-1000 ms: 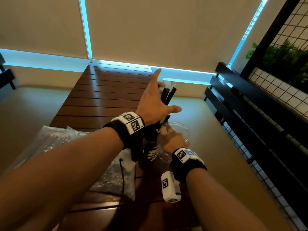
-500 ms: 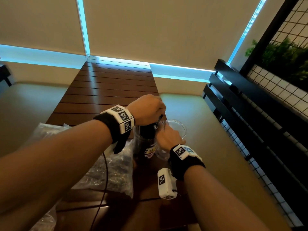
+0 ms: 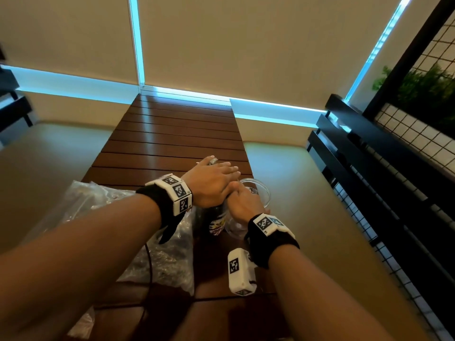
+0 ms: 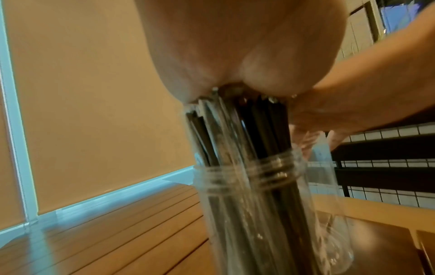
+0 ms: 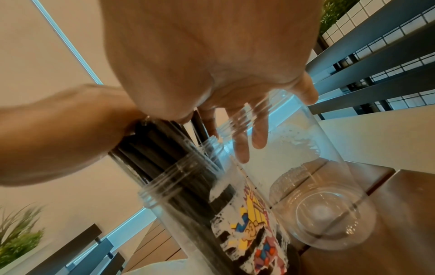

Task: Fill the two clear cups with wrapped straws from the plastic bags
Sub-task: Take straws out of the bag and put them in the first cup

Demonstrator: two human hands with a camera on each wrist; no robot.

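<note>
A clear cup (image 3: pixel 217 221) with a colourful label stands on the wooden table, packed with black wrapped straws (image 4: pixel 235 130). My left hand (image 3: pixel 219 177) lies flat on top of the straws, palm pressing on their tips, fingers straight. Right beside it stands the second clear cup (image 3: pixel 261 190), which holds nothing (image 5: pixel 324 195). My right hand (image 3: pixel 242 203) holds this cup at its rim, with fingers (image 5: pixel 259 137) showing through the clear wall and the thumb towards the straws. A crumpled plastic bag (image 3: pixel 170 254) lies left of the cups.
The slatted wooden table (image 3: pixel 172 134) runs away towards the window blinds. Beige cushioned seats flank it on both sides. A black railing with wire mesh (image 3: pixel 374 173) and a plant stand on the right. A white tagged device (image 3: pixel 240 271) and a cable (image 3: pixel 147 262) hang by my wrists.
My left hand came down from spread above the tall straws, closed over them, and now lies flat on their tops; the straws have sunk into the cup. The right hand stayed by the cups.
</note>
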